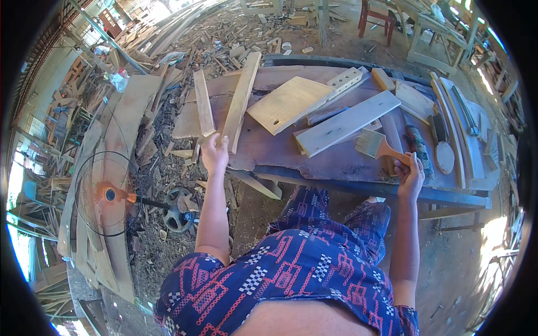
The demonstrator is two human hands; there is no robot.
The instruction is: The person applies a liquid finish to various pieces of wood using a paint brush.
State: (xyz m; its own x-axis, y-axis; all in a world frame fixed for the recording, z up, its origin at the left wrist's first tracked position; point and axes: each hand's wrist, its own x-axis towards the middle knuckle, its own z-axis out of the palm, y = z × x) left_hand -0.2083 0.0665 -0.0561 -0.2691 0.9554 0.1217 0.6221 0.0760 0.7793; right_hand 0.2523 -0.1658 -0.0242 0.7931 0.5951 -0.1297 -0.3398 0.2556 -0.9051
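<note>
My left hand point(215, 153) is closed on the near end of a narrow wooden strip point(204, 103), which points away from me over the left end of the workbench point(269, 154). Just right of it lies a longer wooden slat point(244, 101). In my right hand point(411, 177), at the bench's near right side, is a flat paintbrush point(378, 144); its pale bristles point left and its handle is orange-brown. Beyond the brush a grey-white board point(348, 123) rests at a slant. A wide yellowish board point(291, 102) lies farther back, with a drilled block point(345, 79) by its corner.
A caged fan point(107, 194) stands at the left beside long planks point(120, 129). On the bench's right are a dark cylindrical object point(418, 145), a brush-like tool with a pale oval end point(444, 157) and more strips point(457, 129). Wood scraps point(246, 42) litter the ground behind; a red-brown chair point(377, 21) stands beyond.
</note>
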